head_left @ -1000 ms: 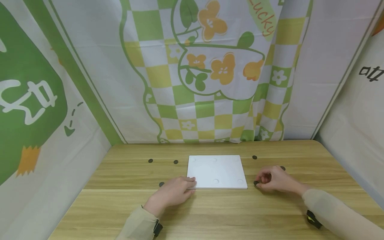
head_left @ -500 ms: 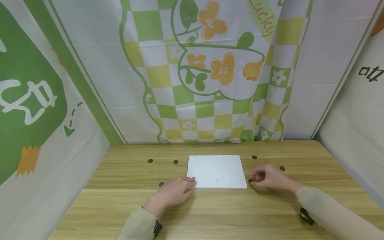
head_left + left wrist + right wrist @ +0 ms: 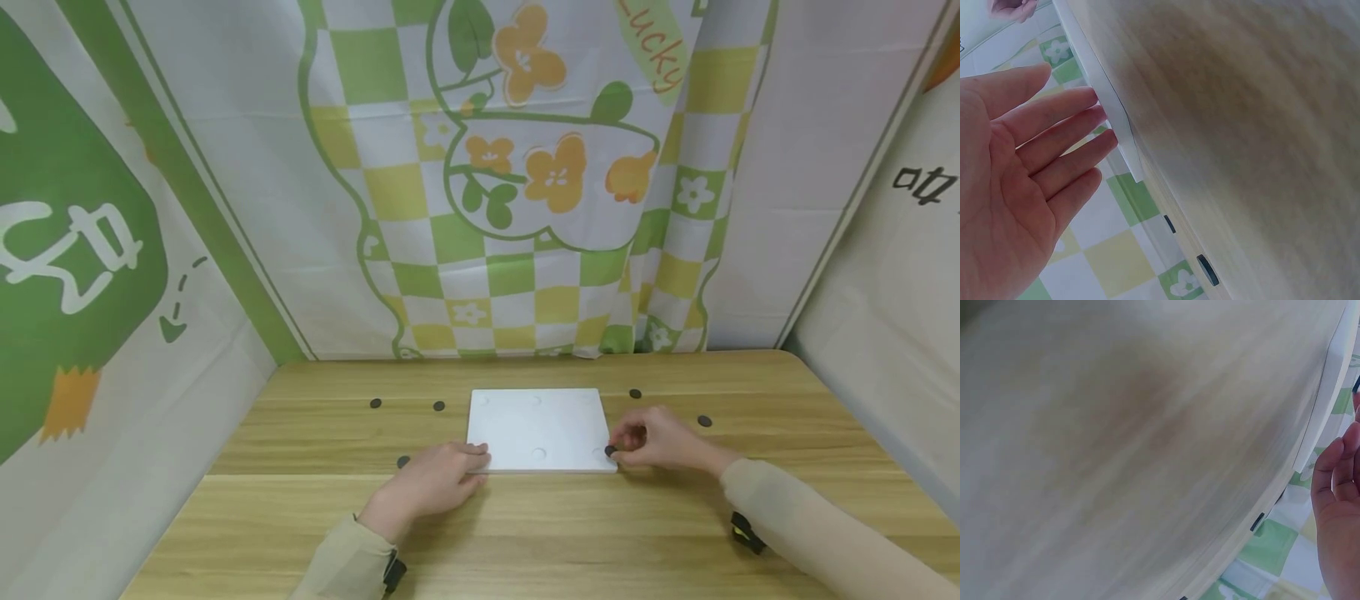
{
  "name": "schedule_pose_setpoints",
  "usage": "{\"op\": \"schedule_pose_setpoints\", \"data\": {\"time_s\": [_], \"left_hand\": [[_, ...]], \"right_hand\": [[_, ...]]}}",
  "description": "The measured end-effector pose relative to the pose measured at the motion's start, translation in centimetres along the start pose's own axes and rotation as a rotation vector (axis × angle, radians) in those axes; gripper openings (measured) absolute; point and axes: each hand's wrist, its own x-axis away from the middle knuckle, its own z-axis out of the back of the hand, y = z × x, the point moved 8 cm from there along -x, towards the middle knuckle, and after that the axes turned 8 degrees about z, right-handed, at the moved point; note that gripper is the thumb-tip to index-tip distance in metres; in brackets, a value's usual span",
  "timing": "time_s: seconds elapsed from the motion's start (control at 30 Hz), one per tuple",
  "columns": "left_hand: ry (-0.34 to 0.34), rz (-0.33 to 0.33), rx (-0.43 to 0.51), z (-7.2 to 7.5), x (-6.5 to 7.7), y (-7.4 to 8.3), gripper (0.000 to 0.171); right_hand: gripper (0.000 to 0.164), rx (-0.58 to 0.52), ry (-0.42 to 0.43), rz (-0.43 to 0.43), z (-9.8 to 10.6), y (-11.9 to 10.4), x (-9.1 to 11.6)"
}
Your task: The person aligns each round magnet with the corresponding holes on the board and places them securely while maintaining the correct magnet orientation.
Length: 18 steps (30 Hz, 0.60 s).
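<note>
A white rectangular board [image 3: 528, 427] with shallow round recesses lies on the wooden table. My left hand [image 3: 429, 485] rests its straight fingertips on the board's front left corner; the left wrist view shows those fingers [image 3: 1075, 134] extended along the board's edge [image 3: 1124, 131]. Between thumb and fingers, my right hand [image 3: 663, 442] pinches a small black disc [image 3: 611, 451]. That disc is tilted and overlaps the front right recess in the head view. In the right wrist view the right hand [image 3: 1341, 487] is partly cut off at the edge, with the board's side [image 3: 1329, 394] beside it.
Several more black discs lie flat on the table: two at the back left [image 3: 376, 403], one partly behind the left hand [image 3: 403, 462], and two on the right [image 3: 635, 393], the nearer disc [image 3: 705, 422] beyond the right wrist. A checkered curtain [image 3: 525, 275] hangs behind the table.
My right hand has moved left with the black disc, from the table beside the board to over its front right corner. The left hand has stayed in place.
</note>
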Motion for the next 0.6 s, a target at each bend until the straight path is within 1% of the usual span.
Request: {"op": "schedule_pose_setpoints", "data": {"time_s": [0.13, 0.33, 0.6], "left_hand": [[0.000, 0.002, 0.000, 0.01, 0.02, 0.01, 0.035], [-0.003, 0.005, 0.002, -0.04, 0.03, -0.04, 0.035], [0.000, 0.002, -0.006, -0.09, 0.00, -0.13, 0.035]], "right_hand": [[0.014, -0.029, -0.018, -0.010, -0.27, 0.01, -0.29], [0.012, -0.035, -0.031, 0.000, -0.59, 0.03, -0.67], [0.013, -0.049, -0.050, -0.029, -0.91, 0.21, -0.97]]}}
